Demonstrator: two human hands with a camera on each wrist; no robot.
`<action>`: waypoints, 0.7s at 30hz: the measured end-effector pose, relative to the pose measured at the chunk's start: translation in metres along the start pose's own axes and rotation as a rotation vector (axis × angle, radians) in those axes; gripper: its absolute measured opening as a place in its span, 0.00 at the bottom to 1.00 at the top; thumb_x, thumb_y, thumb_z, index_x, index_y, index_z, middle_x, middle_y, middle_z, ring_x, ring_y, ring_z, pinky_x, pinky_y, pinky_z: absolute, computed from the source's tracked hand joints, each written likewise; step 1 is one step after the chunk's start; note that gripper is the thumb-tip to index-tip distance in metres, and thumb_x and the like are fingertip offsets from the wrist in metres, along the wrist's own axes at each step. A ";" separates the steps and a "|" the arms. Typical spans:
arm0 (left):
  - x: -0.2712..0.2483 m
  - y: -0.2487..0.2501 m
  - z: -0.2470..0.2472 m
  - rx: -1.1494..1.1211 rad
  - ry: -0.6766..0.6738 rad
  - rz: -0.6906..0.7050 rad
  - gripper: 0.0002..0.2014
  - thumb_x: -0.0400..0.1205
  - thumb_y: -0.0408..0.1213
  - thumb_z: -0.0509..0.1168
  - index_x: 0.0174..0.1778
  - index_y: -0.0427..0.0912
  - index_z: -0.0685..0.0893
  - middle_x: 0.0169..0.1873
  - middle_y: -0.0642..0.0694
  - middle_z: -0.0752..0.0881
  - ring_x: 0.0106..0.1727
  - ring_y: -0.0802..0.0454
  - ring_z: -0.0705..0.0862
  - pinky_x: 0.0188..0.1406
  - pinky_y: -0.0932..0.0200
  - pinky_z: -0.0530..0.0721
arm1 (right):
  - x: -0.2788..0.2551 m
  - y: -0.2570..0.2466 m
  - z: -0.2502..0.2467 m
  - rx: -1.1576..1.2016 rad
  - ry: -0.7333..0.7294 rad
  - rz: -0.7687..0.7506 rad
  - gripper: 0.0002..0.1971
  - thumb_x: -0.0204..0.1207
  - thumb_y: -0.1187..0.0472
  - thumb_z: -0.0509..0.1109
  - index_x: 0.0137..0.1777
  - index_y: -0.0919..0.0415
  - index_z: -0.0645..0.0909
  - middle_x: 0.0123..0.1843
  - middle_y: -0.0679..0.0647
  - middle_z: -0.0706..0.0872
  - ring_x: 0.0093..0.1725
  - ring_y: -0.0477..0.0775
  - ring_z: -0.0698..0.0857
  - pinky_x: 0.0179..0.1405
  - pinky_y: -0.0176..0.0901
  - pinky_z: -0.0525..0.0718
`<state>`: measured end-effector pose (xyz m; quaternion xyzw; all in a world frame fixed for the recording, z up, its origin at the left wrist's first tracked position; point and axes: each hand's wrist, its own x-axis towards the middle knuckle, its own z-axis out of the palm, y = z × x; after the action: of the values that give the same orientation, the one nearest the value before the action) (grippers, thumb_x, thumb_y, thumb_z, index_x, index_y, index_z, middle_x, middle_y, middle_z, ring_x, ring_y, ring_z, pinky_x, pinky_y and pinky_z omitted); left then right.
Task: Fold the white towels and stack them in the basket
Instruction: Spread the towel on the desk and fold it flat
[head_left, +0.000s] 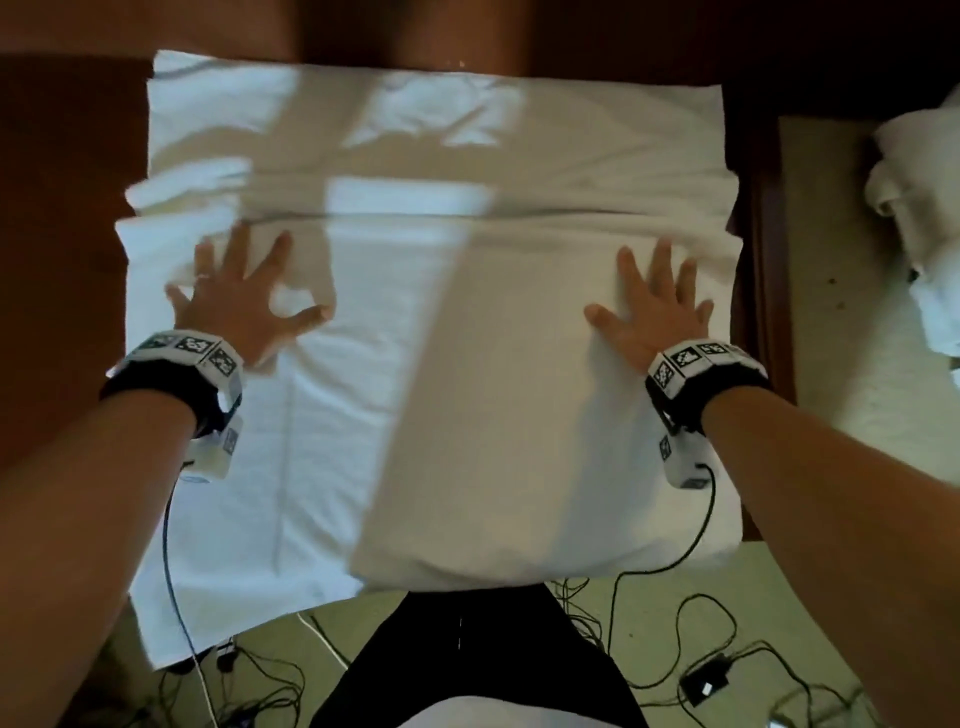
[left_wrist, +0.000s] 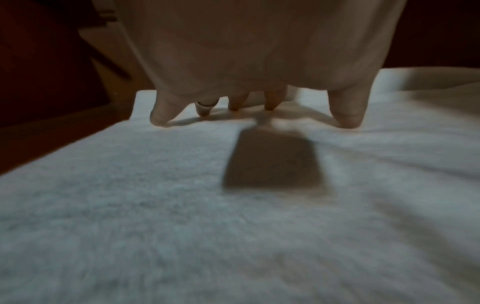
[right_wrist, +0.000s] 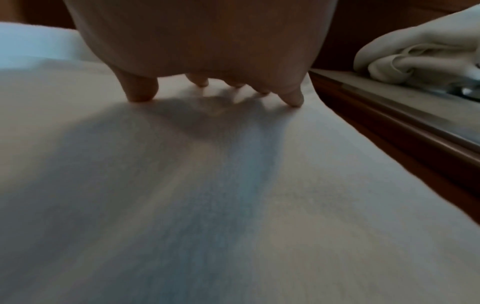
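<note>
Because both palms press it flat, towel: the white towel (head_left: 426, 332) lies spread under and between the hands on the wooden surface (head_left: 62, 234), its near edge hanging toward the person.
Fold line: a crease runs crosswise just beyond the fingertips, likely the edge of a layer brought over.
Left hand (head_left: 236, 306): fingers splayed and straight, tips pressing the cloth, gripping nothing.
Right hand (head_left: 652, 312): also flat and spread, near the towel's right edge; probably smoothing before the next fold.
Texture: soft, nappy terry, thick and limp, creasing in shallow ridges.
Towel pile (head_left: 919, 208): crumpled white cloth, well to the right of the right hand, on a pale ledge.
Basket: not in view.
Cables (head_left: 649, 623): thin dark wires on the floor below the wrists.
</note>
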<state>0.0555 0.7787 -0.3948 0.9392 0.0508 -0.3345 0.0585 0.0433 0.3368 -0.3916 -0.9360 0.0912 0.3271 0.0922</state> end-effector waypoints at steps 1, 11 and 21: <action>-0.008 0.002 0.003 -0.001 0.000 0.005 0.49 0.72 0.79 0.54 0.84 0.71 0.35 0.86 0.55 0.30 0.88 0.39 0.37 0.79 0.19 0.49 | -0.007 0.000 0.003 -0.007 -0.001 -0.001 0.41 0.79 0.29 0.54 0.85 0.37 0.37 0.86 0.49 0.27 0.85 0.62 0.29 0.81 0.77 0.42; -0.063 -0.002 0.060 0.010 0.000 -0.005 0.46 0.72 0.83 0.44 0.78 0.75 0.25 0.82 0.54 0.21 0.86 0.33 0.33 0.76 0.15 0.50 | -0.059 0.026 0.043 -0.100 -0.100 -0.029 0.45 0.73 0.20 0.44 0.81 0.33 0.24 0.81 0.47 0.16 0.82 0.65 0.22 0.80 0.78 0.38; -0.045 0.014 0.029 -0.031 0.020 0.039 0.51 0.71 0.81 0.50 0.84 0.69 0.31 0.85 0.52 0.27 0.88 0.38 0.35 0.80 0.20 0.46 | -0.029 0.008 0.019 -0.052 -0.025 -0.048 0.43 0.78 0.26 0.51 0.84 0.38 0.32 0.85 0.52 0.22 0.83 0.64 0.26 0.81 0.76 0.41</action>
<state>0.0042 0.7579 -0.3875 0.9422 0.0384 -0.3232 0.0790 0.0080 0.3369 -0.3884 -0.9358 0.0590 0.3388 0.0768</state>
